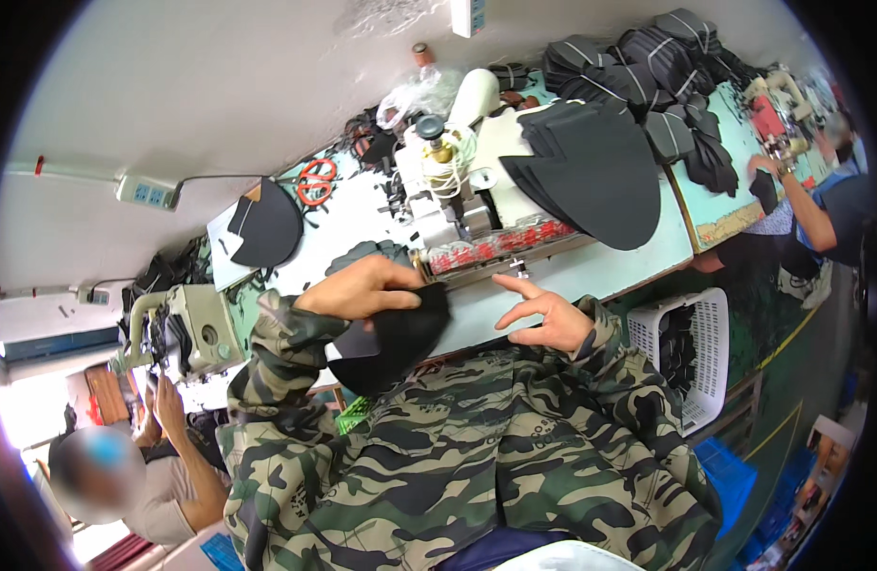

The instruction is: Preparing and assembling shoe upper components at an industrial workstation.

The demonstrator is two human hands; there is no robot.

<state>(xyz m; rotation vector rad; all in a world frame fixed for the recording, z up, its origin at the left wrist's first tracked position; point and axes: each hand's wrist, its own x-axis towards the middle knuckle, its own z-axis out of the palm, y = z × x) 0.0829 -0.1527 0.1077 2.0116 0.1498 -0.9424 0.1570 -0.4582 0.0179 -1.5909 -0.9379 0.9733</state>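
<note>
Seen from above, a person in a camouflage jacket (500, 428) sits at a pale blue worktable (591, 274). The left hand (364, 288) is clamped on a curved black fabric panel (405, 333), thumb and fingers pinching its upper edge; the panel hangs in front of the jacket, at the table's near edge. The right hand (551, 321) is apart from the left and holds nothing, its fingers spread near the front of a sewing machine (462, 226). A fanned stack of dark panels (605, 176) lies across the machine's right side. To the left on the table are orange-handled scissors (316, 183) and another rounded black panel (270, 228). A white plastic basket (714, 357) of dark pieces stands at the right. Two co-workers sit at either side, one by a beige sewing machine (208, 333)
</note>
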